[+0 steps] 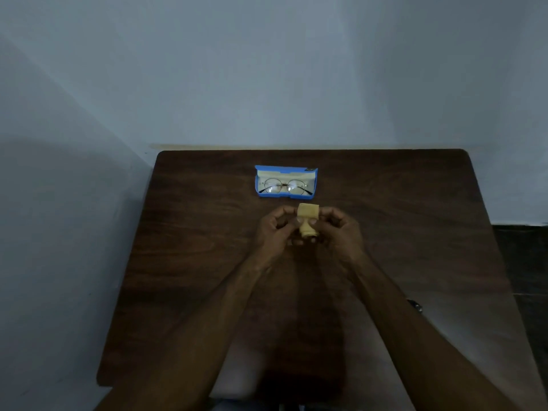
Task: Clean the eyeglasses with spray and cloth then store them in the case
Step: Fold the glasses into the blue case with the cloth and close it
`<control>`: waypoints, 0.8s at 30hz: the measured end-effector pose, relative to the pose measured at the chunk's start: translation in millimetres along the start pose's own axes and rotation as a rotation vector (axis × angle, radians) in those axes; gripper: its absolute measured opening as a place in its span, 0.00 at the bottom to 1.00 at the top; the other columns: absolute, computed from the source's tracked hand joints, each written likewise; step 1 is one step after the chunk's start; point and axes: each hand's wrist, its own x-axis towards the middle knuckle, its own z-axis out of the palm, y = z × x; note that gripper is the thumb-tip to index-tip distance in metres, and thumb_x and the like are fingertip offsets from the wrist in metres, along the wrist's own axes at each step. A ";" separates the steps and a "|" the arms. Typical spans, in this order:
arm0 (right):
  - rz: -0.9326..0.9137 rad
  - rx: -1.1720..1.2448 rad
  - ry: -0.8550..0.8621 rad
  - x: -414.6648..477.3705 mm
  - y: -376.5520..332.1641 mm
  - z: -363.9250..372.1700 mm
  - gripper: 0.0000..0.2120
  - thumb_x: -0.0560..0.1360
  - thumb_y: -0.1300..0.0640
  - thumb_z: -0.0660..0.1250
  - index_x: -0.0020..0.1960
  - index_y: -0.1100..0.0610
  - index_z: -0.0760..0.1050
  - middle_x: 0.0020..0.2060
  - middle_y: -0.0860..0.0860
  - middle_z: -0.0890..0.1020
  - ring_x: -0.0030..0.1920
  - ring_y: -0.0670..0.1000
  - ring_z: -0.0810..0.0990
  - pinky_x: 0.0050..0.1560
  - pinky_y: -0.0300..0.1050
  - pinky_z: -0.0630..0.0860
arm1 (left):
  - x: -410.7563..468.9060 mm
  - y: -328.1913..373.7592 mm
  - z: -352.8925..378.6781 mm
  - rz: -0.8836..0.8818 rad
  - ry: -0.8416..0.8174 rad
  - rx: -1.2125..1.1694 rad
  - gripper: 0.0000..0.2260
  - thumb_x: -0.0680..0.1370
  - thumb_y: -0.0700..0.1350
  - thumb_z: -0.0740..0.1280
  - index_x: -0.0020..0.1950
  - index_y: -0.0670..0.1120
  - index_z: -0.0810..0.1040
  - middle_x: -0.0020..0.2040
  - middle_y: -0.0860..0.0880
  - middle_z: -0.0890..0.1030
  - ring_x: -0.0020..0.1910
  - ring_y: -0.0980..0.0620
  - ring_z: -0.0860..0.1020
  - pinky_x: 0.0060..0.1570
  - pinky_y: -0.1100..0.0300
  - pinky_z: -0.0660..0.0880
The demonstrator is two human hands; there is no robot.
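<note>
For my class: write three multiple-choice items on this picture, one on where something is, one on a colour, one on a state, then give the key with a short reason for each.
1. Where are the eyeglasses?
A. Inside the case
B. In the left hand
C. On the bare table

2. What colour is the outside of the case?
A. Red
B. Blue
C. Black

3. What state is the case in?
A. Shut
B. Open
C. Upside down

Key:
1 A, the glasses lie in the case's pale lining at the far middle of the table.
2 B, its rim and lid edge are blue.
3 B, the lid is raised, so the glasses show, while the left hand and right hand pinch the folded yellow cloth between them.
</note>
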 end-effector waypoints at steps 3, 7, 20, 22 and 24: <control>-0.057 -0.029 -0.022 12.2 4.1 6.4 0.09 0.76 0.72 0.69 0.50 0.62 0.84 0.47 0.59 0.87 0.45 0.56 0.86 0.42 0.46 0.82 | 8.0 2.4 -10.7 -0.007 -0.006 0.015 0.08 0.84 0.37 0.66 0.57 0.48 0.83 0.50 0.50 0.88 0.46 0.49 0.86 0.41 0.55 0.85; -0.117 -0.148 -0.017 32.0 12.4 7.5 0.10 0.77 0.71 0.65 0.46 0.63 0.85 0.47 0.60 0.86 0.50 0.60 0.85 0.51 0.53 0.80 | 18.1 2.8 -22.4 -0.021 -0.011 0.020 0.12 0.86 0.37 0.60 0.52 0.43 0.83 0.51 0.47 0.86 0.47 0.50 0.87 0.42 0.56 0.85; -0.204 -0.353 0.245 86.1 24.3 49.4 0.16 0.69 0.76 0.74 0.52 0.59 0.81 0.47 0.53 0.85 0.49 0.50 0.84 0.54 0.50 0.82 | 84.7 -11.4 -43.3 0.141 0.159 0.185 0.13 0.80 0.33 0.73 0.64 0.41 0.82 0.56 0.44 0.86 0.54 0.47 0.86 0.43 0.59 0.85; -0.213 -0.433 0.294 95.3 24.9 60.4 0.15 0.71 0.72 0.76 0.54 0.58 0.82 0.49 0.53 0.86 0.51 0.50 0.85 0.54 0.45 0.83 | 94.5 -8.5 -43.3 0.193 0.246 0.281 0.12 0.79 0.35 0.74 0.62 0.43 0.83 0.55 0.48 0.86 0.53 0.55 0.85 0.49 0.59 0.85; -0.249 -0.540 0.355 101.3 25.6 68.2 0.12 0.73 0.68 0.75 0.54 0.56 0.81 0.50 0.51 0.86 0.51 0.49 0.85 0.54 0.41 0.82 | 101.7 -5.0 -41.1 0.265 0.327 0.378 0.10 0.78 0.36 0.75 0.59 0.42 0.84 0.52 0.52 0.86 0.48 0.66 0.83 0.50 0.67 0.81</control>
